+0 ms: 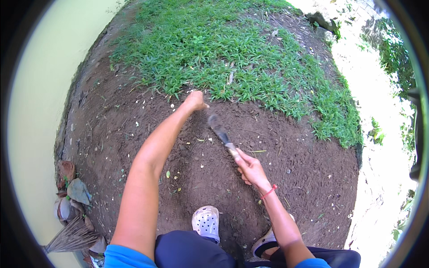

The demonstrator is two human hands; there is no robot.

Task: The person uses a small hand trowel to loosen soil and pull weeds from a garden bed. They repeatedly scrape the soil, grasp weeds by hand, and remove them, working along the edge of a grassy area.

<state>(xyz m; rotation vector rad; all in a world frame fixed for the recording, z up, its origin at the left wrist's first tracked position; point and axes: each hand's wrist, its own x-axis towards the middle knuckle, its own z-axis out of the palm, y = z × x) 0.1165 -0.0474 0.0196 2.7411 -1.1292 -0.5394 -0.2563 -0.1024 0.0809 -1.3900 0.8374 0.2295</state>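
My left hand (195, 100) is curled low over the soil where the bare ground meets the green weeds (214, 77); whether it grips anything is hidden. The handle of a small soil-caked hand tool (219, 129), probably a trowel or a knife, is in my right hand (248, 167). Its blurred dark blade points up and left, with the tip a little below and right of my left hand. A red cord bracelet (269, 192) circles my right wrist. Loose brown soil (207, 174) with scattered pale petals and straw lies between my arms.
A pale wall (37, 117) runs along the left. Stones (78, 191) and a stick broom (72, 236) lie at its base. My light perforated clogs (206, 222) stand on the soil. Sunlit ground (382, 160) with plants borders the right side.
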